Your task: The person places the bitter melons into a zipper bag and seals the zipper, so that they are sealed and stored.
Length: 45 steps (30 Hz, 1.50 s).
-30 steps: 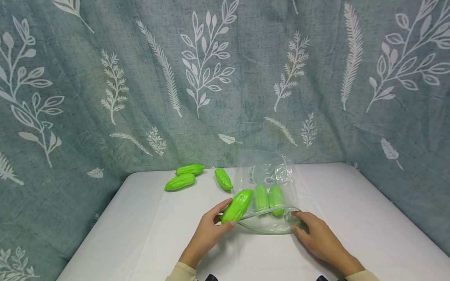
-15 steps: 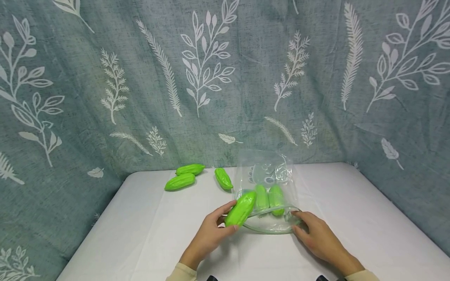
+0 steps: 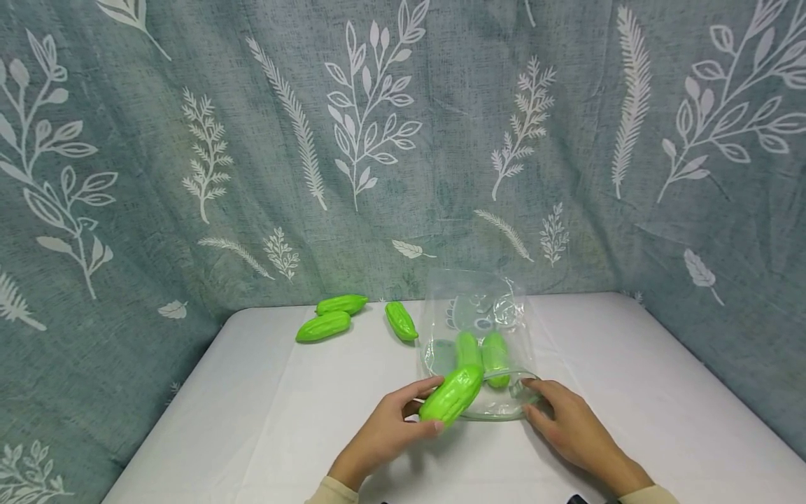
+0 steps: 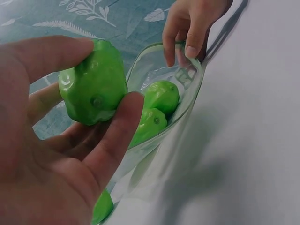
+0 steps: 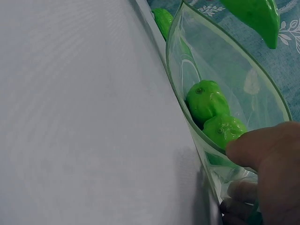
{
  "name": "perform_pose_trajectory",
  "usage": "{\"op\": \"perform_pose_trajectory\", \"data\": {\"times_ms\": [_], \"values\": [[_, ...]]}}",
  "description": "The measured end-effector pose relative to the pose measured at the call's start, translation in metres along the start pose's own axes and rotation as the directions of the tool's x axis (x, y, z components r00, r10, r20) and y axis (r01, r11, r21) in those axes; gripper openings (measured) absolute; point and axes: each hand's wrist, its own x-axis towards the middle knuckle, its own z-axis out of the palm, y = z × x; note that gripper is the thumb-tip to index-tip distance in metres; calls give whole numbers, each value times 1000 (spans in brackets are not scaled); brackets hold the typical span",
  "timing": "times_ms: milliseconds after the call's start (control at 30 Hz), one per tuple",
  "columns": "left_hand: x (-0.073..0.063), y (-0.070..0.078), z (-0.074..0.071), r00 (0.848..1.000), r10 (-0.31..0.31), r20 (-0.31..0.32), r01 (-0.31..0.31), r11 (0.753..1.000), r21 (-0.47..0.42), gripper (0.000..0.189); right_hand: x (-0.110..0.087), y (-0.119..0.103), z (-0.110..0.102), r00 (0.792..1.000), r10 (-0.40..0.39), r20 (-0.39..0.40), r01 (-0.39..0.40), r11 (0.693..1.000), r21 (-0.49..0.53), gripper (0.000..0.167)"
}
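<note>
My left hand [image 3: 393,423] holds a bright green, bumpy bitter melon [image 3: 452,396] by its blunt end, between thumb and fingers. The melon's tapered end points into the mouth of a clear plastic bag [image 3: 439,323] lying on the table. Inside the bag two more bitter melons lie side by side, the right one [image 3: 496,353] and the left one [image 3: 467,346], which the held one partly covers. My right hand [image 3: 569,423] pinches the right side of the bag's green-edged rim [image 5: 262,65] and keeps the mouth spread; some of its fingers are behind the film in the right wrist view.
Three loose bitter melons lie at the back left of the white table [image 3: 264,420]: a rear one [image 3: 341,304], one in front of it [image 3: 323,327], and one [image 3: 401,321] close to the bag's left edge. A patterned grey-green cloth [image 3: 403,140] hangs behind the table.
My left hand has carried the bitter melon to the right and nearer me, from the bag's left corner to in front of its mouth. My right hand stays on the rim.
</note>
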Motion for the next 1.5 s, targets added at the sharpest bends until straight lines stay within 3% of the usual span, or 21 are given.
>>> {"op": "perform_pose_trajectory", "data": {"times_ms": [467, 967, 1233, 1500], "values": [[0, -9, 15, 998, 2, 68, -2, 1000, -3, 58, 0, 1, 1, 999, -25, -26, 25, 1000, -4, 46], [4, -13, 26, 999, -46, 21, 43, 991, 130, 51, -1, 1, 1, 999, -22, -25, 22, 1000, 0, 46], [4, -11, 32, 997, -78, 7, 77, 988, 136, 56, -1, 1, 1, 1000, -19, -21, 19, 1000, -1, 46], [6, -12, 41, 1000, -4, -1, 4, 985, 171, 64, -1, 1, 1, 999, -25, -25, 25, 1000, 3, 47]]}}
